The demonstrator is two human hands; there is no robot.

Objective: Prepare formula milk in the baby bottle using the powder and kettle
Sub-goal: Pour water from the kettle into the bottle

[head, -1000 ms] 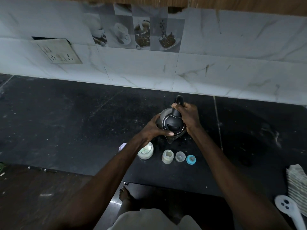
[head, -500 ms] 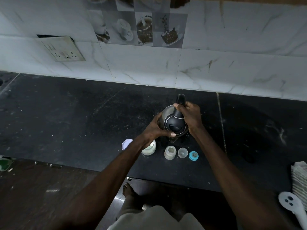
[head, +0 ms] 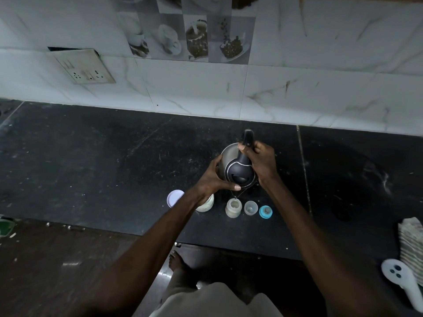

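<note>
A steel kettle (head: 231, 156) with a black lid is tilted toward me, its spout right above the open baby bottle (head: 233, 208) on the black counter. My right hand (head: 261, 162) grips the kettle's black handle. My left hand (head: 211, 179) cups the kettle's left side, thumb pressed against the lid rim. A powder jar (head: 207, 204) stands open just left of the bottle, partly hidden by my left wrist, with its white lid (head: 174, 197) lying further left. Right of the bottle sit a clear cap (head: 250, 207) and the blue teat ring (head: 265, 212).
The black counter (head: 114, 168) runs along a white tiled wall with a socket plate (head: 84, 69). A folded cloth (head: 412, 243) and a white handled device (head: 402, 282) lie at the right edge. My bare foot (head: 177, 261) shows on the floor below the counter's front edge.
The view has shifted slightly. Both hands keep holding the kettle, tilted over the bottle in much the same place.
</note>
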